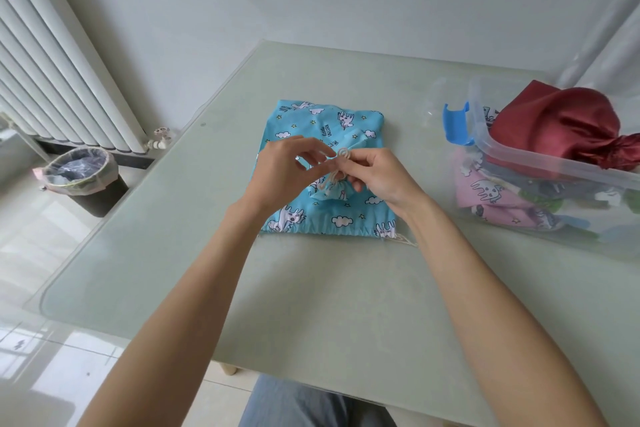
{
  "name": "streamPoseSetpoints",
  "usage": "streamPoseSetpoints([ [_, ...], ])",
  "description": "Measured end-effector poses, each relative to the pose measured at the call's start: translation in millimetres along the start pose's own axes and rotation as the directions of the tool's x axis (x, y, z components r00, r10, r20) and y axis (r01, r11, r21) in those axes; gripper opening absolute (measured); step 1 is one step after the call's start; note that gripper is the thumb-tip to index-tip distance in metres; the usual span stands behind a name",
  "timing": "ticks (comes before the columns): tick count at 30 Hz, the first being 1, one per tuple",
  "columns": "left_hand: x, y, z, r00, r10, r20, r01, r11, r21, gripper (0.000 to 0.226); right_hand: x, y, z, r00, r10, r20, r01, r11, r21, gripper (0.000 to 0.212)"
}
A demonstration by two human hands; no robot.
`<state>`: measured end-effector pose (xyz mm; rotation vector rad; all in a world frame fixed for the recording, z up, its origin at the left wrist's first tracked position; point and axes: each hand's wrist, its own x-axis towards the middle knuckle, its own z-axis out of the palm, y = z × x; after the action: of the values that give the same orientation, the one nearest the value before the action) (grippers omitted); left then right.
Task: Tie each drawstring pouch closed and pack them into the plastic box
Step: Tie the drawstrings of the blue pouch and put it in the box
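Head view, one frame. Both hands worked over the middle of the counter (311, 288).

Small pouch (329, 191): blue, cloud and unicorn print, gathered at its neck, sitting on top of a larger flat pouch (311, 121) of the same print. The flat pouch lay on the counter with its gathered hem toward the person; a bit of its own string (403, 239) trailed off the near right corner.

Cord (341, 158): cream, looped above the small pouch's neck, with strands running down to the gather.

Left hand (287, 170): thumb and forefinger pinched the cord just left of the loop; other fingers loosely curled. Grip: pinching cord.

Right hand (377, 175): fingertips curled in on the cord at the loop's base, just above the pouch neck. Grip: pinching cord. The two hands were nearly touching at the knot.

Box (554, 170): clear plastic, at the right of the counter, well apart from the hands. It held several pouches: a red one (554, 125) heaped on top and rising above the rim, a pink printed one (485, 191) against the near wall, others darker and not distinguishable. A blue latch (456, 125) stood at the box's left end.

On the floor at left: bin (81, 173) with a clear liner, beside a white radiator (52, 62).
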<state>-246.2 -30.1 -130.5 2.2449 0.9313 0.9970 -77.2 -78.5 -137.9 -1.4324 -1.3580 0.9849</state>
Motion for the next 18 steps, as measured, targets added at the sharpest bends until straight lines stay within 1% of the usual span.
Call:
streamPoseSetpoints([
  [2,0.8,-2.5,-1.5,0.999,0.042,0.016,-0.043,0.998,0.046,0.011,-1.2,-1.4,-0.7,1.000,-0.016,0.005,0.016,1.000,-0.013,0.021],
  [5,3.6,-3.0,-1.7,0.995,0.097,0.002,-0.096,0.985,0.142,0.008,-2.0,-3.1,1.3,1.000,-0.029,-0.002,0.029,1.000,-0.006,0.018],
  [7,5.0,-2.4,-0.7,0.996,0.091,-0.005,-0.090,0.988,0.126,0.005,-1.4,-3.2,1.5,1.000,-0.023,-0.005,0.023,1.000,0.018,0.018],
  [8,4.7,-2.3,0.3,0.998,0.057,-0.012,-0.056,0.996,0.072,0.004,-1.5,-3.2,1.0,1.000,-0.017,-0.006,0.017,0.999,0.041,0.017],
  [10,1.8,-1.0,2.2,0.998,-0.059,-0.020,0.057,0.994,-0.097,0.003,-1.2,-1.5,0.1,1.000,-0.009,-0.018,0.010,0.997,0.075,0.016],
  [12,-2.4,0.4,4.4,0.987,-0.160,-0.003,0.155,0.960,-0.231,0.013,-1.3,0.8,1.1,0.999,-0.011,-0.037,0.014,0.998,0.069,0.016],
  [13,-4.0,0.5,5.5,0.981,-0.195,0.018,0.193,0.945,-0.262,0.022,-1.4,2.0,2.2,0.999,-0.009,-0.044,0.012,0.998,0.063,0.017],
  [15,-5.4,-0.2,7.3,0.968,-0.245,0.057,0.251,0.931,-0.266,0.036,-1.6,3.4,3.7,0.998,0.008,-0.058,-0.004,0.998,0.070,0.021],
  [18,-3.5,-1.6,9.1,0.956,-0.277,0.093,0.292,0.922,-0.253,0.035,-3.0,2.1,4.9,0.998,0.006,-0.070,-0.001,0.997,0.080,0.019],
])
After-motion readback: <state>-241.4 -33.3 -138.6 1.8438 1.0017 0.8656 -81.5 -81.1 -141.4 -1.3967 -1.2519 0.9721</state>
